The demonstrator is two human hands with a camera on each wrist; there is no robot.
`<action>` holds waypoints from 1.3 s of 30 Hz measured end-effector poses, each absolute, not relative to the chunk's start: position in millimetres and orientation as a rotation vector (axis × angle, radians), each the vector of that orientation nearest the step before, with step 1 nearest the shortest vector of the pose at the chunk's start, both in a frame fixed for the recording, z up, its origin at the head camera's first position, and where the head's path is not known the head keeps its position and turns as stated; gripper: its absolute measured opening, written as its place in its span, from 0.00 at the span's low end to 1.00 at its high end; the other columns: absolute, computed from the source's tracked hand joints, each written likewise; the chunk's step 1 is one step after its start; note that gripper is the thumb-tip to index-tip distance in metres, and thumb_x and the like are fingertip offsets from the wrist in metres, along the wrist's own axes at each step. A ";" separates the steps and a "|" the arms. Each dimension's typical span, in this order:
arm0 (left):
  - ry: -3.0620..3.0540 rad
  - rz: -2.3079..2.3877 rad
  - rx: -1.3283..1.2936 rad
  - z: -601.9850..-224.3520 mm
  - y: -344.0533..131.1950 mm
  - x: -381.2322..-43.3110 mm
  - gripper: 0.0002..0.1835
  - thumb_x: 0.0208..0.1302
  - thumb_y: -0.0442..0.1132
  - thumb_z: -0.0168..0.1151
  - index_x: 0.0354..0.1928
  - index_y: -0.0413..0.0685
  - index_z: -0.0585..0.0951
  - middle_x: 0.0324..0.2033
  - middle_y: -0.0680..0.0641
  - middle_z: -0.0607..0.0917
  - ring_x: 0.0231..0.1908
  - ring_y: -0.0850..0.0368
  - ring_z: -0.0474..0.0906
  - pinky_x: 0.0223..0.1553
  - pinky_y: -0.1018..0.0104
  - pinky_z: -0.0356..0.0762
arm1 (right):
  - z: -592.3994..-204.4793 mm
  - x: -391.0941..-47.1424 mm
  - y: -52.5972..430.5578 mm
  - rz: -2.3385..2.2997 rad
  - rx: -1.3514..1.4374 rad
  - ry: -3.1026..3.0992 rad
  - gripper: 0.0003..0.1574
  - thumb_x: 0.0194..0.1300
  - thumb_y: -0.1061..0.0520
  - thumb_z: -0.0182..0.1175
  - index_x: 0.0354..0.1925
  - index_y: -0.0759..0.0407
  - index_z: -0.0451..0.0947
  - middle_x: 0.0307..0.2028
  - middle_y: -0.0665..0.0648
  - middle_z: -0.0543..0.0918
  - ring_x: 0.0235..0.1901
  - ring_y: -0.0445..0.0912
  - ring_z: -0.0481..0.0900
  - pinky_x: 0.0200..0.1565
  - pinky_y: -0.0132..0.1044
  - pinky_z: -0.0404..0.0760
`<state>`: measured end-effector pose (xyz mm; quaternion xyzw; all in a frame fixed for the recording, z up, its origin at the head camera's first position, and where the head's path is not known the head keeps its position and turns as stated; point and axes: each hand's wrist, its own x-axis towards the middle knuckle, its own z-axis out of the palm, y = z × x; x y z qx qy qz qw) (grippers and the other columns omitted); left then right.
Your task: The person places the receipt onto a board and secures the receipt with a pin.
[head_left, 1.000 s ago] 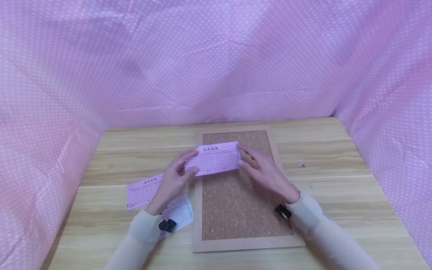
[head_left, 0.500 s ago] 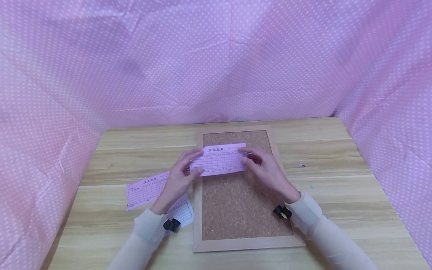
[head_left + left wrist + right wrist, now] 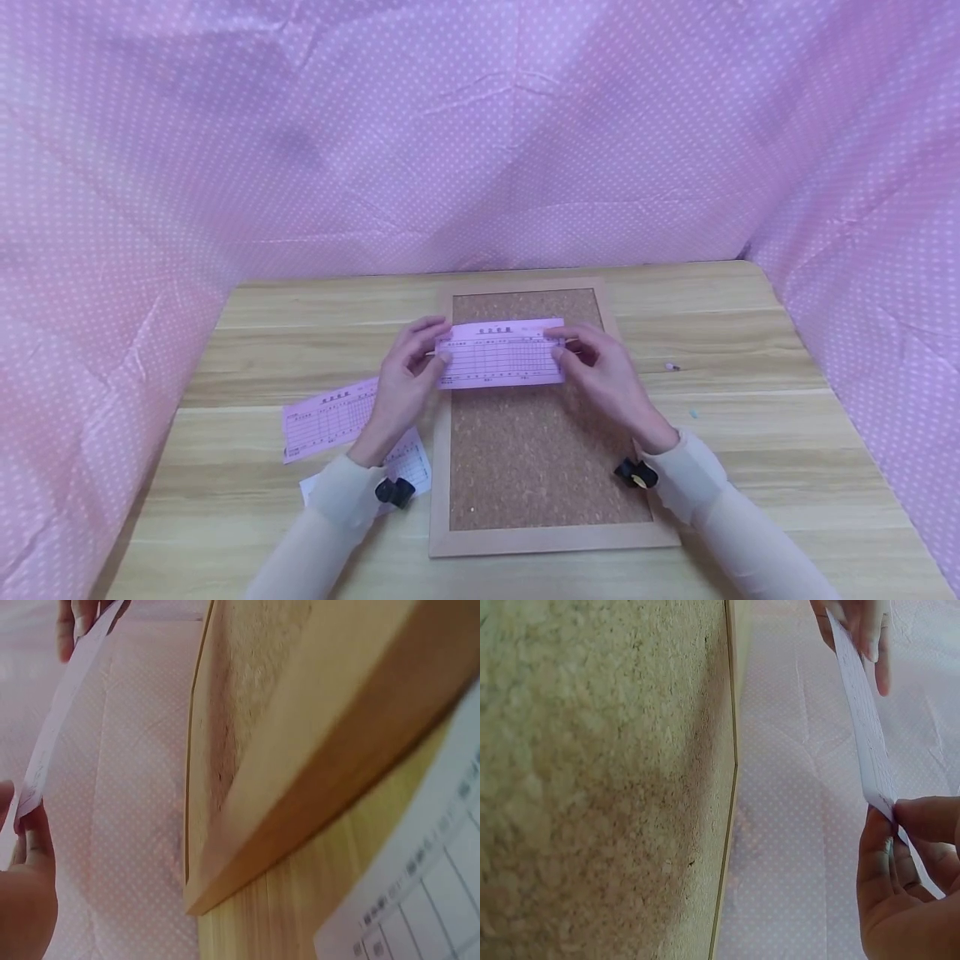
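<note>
A pink printed form slip (image 3: 498, 358) is held up over the upper part of a wood-framed cork board (image 3: 547, 467). My left hand (image 3: 405, 375) pinches its left end between thumb and fingers. At the right end, the thumb and fingers of my right hand (image 3: 603, 371) pinch it too. Both wrist views show the slip (image 3: 866, 727) edge-on, raised clear of the cork (image 3: 607, 780) and stretched between the two hands. Under my left forearm lie a second pink slip (image 3: 326, 421) and a white one (image 3: 411, 468), each partly hidden.
A small pale pin-like piece (image 3: 671, 367) and a tiny teal bit (image 3: 692, 414) lie on the wooden table (image 3: 772, 467) right of the board. Pink dotted cloth (image 3: 480, 167) hangs behind the table and along both sides.
Both hands have carried the pink slip a little to the right over the cork board. The slip now looks flatter and more level, with the right fingers farther onto its end.
</note>
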<state>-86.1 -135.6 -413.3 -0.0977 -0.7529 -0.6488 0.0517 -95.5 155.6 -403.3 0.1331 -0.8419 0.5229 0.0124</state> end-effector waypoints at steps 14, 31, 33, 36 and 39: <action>-2.345 -2.250 -0.025 -406.5 -129.9 -89.3 0.30 0.68 0.28 0.65 0.71 0.43 0.73 0.68 0.42 0.76 0.63 0.47 0.78 0.56 0.68 0.80 | -402.4 -89.1 161.4 1.584 0.324 -2.636 0.17 0.70 0.64 0.63 0.56 0.59 0.85 0.52 0.57 0.83 0.47 0.50 0.80 0.46 0.31 0.81; -2.612 -1.933 -0.047 -411.4 -121.8 -96.6 0.20 0.67 0.32 0.68 0.60 0.50 0.85 0.66 0.49 0.78 0.61 0.50 0.78 0.62 0.55 0.78 | -409.0 -96.2 170.1 1.555 0.356 -2.654 0.19 0.71 0.66 0.62 0.58 0.62 0.84 0.53 0.62 0.83 0.49 0.53 0.82 0.49 0.32 0.82; -2.634 -1.885 -0.094 -412.1 -120.4 -101.1 0.21 0.67 0.31 0.67 0.61 0.50 0.85 0.66 0.48 0.78 0.60 0.49 0.78 0.61 0.54 0.78 | -409.2 -100.7 172.0 1.535 0.364 -2.669 0.19 0.71 0.66 0.62 0.58 0.61 0.84 0.54 0.62 0.82 0.49 0.53 0.82 0.49 0.34 0.83; -2.658 -1.840 -0.143 -413.1 -118.3 -108.9 0.21 0.68 0.31 0.66 0.62 0.49 0.84 0.64 0.47 0.79 0.59 0.49 0.78 0.62 0.55 0.78 | -408.2 -107.9 174.5 1.493 0.370 -2.705 0.18 0.72 0.65 0.61 0.58 0.61 0.84 0.55 0.63 0.82 0.48 0.54 0.83 0.46 0.38 0.83; -2.672 -1.809 -0.182 -414.8 -116.6 -117.5 0.21 0.69 0.31 0.65 0.63 0.46 0.83 0.63 0.46 0.79 0.59 0.49 0.78 0.62 0.55 0.77 | -406.7 -116.6 176.1 1.454 0.376 -2.758 0.19 0.72 0.64 0.62 0.59 0.61 0.84 0.56 0.63 0.82 0.47 0.54 0.83 0.44 0.39 0.82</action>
